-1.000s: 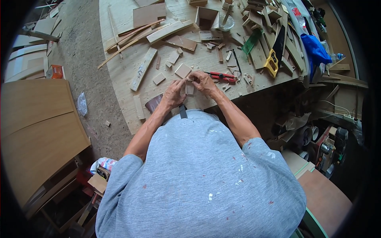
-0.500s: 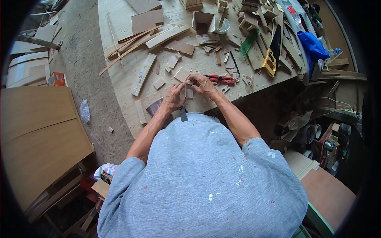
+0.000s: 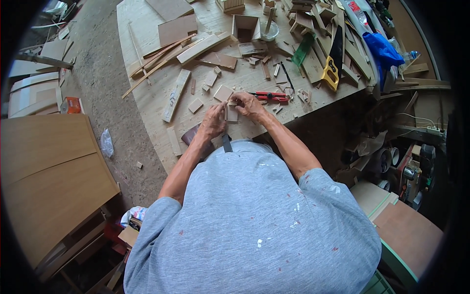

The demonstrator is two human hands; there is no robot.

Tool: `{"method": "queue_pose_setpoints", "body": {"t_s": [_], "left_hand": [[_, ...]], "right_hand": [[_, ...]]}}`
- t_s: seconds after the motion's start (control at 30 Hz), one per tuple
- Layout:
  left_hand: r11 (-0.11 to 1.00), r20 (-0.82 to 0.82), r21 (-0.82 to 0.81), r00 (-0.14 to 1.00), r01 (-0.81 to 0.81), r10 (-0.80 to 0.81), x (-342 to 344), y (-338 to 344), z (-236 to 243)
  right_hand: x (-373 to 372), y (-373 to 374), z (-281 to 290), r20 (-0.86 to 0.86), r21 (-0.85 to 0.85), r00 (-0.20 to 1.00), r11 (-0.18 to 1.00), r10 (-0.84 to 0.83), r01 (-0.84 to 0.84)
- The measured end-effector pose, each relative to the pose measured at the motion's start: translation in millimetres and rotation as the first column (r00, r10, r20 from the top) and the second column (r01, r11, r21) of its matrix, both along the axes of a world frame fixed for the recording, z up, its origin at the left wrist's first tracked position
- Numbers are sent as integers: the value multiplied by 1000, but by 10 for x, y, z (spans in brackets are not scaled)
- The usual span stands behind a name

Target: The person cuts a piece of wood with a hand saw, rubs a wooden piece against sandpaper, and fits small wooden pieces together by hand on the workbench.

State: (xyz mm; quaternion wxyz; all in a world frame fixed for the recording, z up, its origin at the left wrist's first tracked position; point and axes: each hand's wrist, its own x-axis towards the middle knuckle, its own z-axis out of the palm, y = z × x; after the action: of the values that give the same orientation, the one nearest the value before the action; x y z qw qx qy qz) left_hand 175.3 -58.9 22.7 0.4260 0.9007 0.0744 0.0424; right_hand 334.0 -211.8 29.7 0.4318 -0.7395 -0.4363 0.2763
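Close to the workbench's near edge, my left hand [image 3: 213, 121] and my right hand [image 3: 247, 105] meet with bent fingers around a small wooden piece [image 3: 231, 103]. Both sets of fingertips pinch it; its exact shape is partly hidden by them. Just below it a pale wooden block [image 3: 232, 114] lies on the bench. A square wooden piece [image 3: 223, 93] sits right beyond my fingers, and a smaller block [image 3: 196, 105] is to the left. To the right of my right hand lies a red utility knife [image 3: 270, 96]. A brown curved sheet [image 3: 192, 133], perhaps sandpaper, is beside my left wrist.
The plywood bench top [image 3: 147, 105] carries several offcuts and strips. A yellow-handled handsaw [image 3: 332, 71], a green translucent piece [image 3: 302, 50] and a blue plastic bag [image 3: 382, 49] are at the right. An open wooden box [image 3: 246, 28] stands at the back beside a clear cup [image 3: 269, 32].
My hands stay together over the same spot, with fingers shifting slightly around the small wooden piece. The view has turned a little, so the bench appears moved slightly left.
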Motion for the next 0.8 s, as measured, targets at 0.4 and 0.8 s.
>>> {"method": "queue_pose_setpoints", "body": {"t_s": [0.4,0.8], "left_hand": [[999,21,14,999,41,-42,18,16,-25],[1000,70,18,997,24,-25,-16,-20,-28]], "right_hand": [[17,11,-246,83,49,996,999,-18,14],[-62,-3,-72,131,148,987,986,-95,75]]}}
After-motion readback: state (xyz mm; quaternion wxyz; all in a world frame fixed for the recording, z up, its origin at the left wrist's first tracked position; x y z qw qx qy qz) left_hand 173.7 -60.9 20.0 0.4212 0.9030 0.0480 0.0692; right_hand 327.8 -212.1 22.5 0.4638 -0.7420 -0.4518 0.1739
